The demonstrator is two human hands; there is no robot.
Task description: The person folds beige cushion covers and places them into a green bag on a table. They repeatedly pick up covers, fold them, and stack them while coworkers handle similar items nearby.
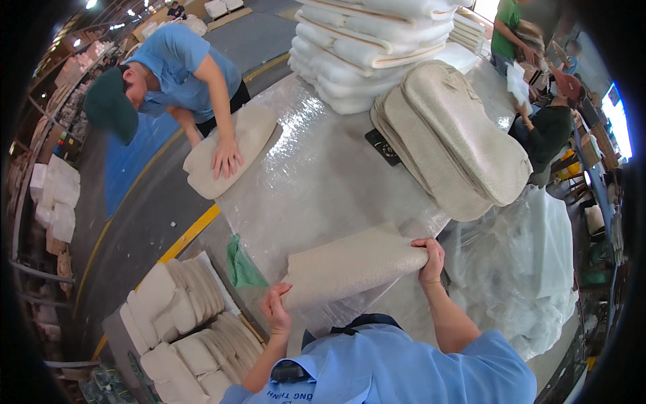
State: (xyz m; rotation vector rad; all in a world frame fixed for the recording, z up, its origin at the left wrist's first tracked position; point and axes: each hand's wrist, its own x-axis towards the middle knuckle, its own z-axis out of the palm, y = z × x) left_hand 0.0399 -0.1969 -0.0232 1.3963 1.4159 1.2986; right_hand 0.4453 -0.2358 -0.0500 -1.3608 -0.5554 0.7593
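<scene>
A beige textured cushion pad (pixel 350 263) lies across the near edge of the plastic-covered table (pixel 316 182), held at both ends. My left hand (pixel 276 310) pinches its left end near the lower corner. Around the right end my right hand (pixel 431 260) is closed, thumb on top. Beyond it to the right, a stack of similar beige pads (pixel 464 135) rests on the table. Partly under that stack is a flat black item (pixel 382 147). On the far left of the table, a co-worker's hand (pixel 227 158) presses on another beige pad (pixel 249 131).
Thick white padding sheets (pixel 367 54) are piled at the table's back. More beige pads (pixel 182 310) stand stacked at lower left, by a green cloth (pixel 243 264). Clear plastic wrapping (pixel 511 262) covers a bulky load on the right. Other people (pixel 548 131) work at back right.
</scene>
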